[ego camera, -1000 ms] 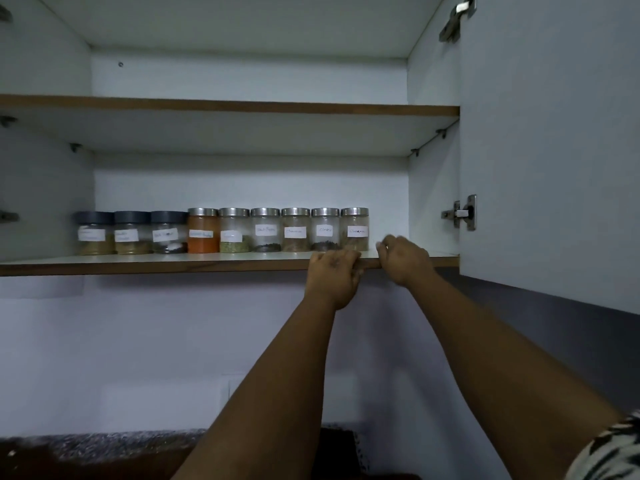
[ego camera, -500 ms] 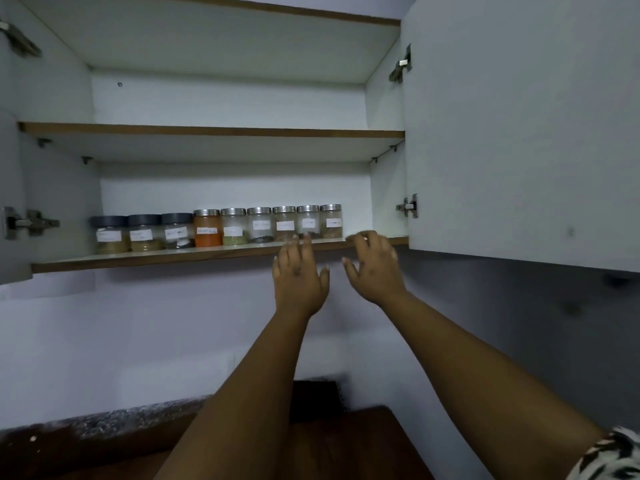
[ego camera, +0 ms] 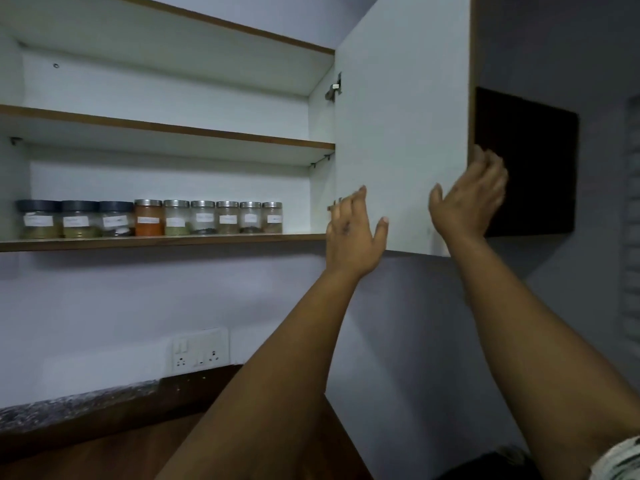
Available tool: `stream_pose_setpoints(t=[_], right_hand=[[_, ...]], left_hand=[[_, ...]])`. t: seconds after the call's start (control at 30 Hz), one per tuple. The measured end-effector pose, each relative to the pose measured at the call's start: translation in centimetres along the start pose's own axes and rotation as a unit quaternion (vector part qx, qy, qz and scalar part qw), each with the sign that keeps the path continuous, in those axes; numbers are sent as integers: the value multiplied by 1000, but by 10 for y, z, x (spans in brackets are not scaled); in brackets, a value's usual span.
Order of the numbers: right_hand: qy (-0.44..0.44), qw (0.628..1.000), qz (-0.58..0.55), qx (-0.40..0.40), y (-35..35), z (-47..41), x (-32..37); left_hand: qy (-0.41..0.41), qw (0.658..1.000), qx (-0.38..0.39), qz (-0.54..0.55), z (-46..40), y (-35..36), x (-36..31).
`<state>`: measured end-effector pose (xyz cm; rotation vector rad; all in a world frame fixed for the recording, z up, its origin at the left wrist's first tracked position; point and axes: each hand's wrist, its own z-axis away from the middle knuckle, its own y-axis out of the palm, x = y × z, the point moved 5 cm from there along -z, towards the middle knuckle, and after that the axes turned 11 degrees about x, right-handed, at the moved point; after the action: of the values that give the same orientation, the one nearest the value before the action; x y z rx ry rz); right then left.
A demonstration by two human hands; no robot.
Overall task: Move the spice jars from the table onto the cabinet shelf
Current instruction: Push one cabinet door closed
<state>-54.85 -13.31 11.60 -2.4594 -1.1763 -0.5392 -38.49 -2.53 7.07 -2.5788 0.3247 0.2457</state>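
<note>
Several labelled spice jars (ego camera: 202,218) stand in one row on the lower cabinet shelf (ego camera: 166,241); three at the left have dark lids, the others metal lids, and one holds orange powder (ego camera: 149,218). My left hand (ego camera: 355,237) is raised with fingers spread, holding nothing, in front of the inner face of the open white cabinet door (ego camera: 401,133). My right hand (ego camera: 467,199) reaches the door's outer edge, its fingertips curling past that edge, palm against the door.
An upper shelf (ego camera: 166,128) runs above the jars. A dark panel (ego camera: 526,161) hangs on the wall behind the door. A wall socket plate (ego camera: 201,351) sits above a wooden table (ego camera: 104,452) and a speckled counter strip (ego camera: 69,407).
Both hands left the front edge of the lower shelf and moved right to the open door. The view swung right and back. The jars stayed in place.
</note>
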Motion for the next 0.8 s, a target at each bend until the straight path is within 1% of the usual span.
stream_pose_setpoints(t=[0.03, 0.07, 0.1, 0.13, 0.17, 0.2, 0.27, 0.37, 0.43, 0.5, 0.57, 0.67, 0.73, 0.8], right_hand=[[58, 997, -19, 46, 1, -5, -20], [110, 986, -51, 114, 6, -9, -38], [149, 966, -86, 194, 15, -9, -50], [167, 943, -114, 263, 22, -5, -57], [168, 930, -135, 297, 26, 0, -59], [161, 928, -150, 303, 27, 4, -60], [144, 933, -162, 286, 26, 12, -57], [109, 942, -146, 282, 25, 23, -37], [82, 945, -160, 273, 26, 36, -16], [18, 954, -148, 259, 27, 51, 11], [-66, 955, -126, 259, 29, 64, 40], [-163, 941, -117, 273, 44, 82, 81], [-202, 934, -116, 270, 58, 96, 107], [-221, 928, -132, 268, 76, 111, 131]], left_hand=[[2, 1000, 8, 9, -2, 8, -11], [3, 1000, 13, 17, -4, 15, -21], [1, 999, 18, 28, -7, 21, -29], [-3, 999, 20, 41, -9, 27, -36], [-8, 998, 21, 54, -10, 32, -42], [-14, 998, 20, 65, -10, 37, -47], [-24, 996, 17, 82, -7, 44, -54], [-53, 993, 22, 106, 0, 52, -53], [-80, 982, 41, 168, 8, 53, -44], [-95, 961, 43, 257, 19, 48, -32], [-92, 950, 6, 297, 31, 35, -17], [-111, 947, -65, 295, 42, 5, 10], [-128, 949, -97, 271, 46, -18, 29], [-135, 955, -119, 236, 49, -42, 49]])
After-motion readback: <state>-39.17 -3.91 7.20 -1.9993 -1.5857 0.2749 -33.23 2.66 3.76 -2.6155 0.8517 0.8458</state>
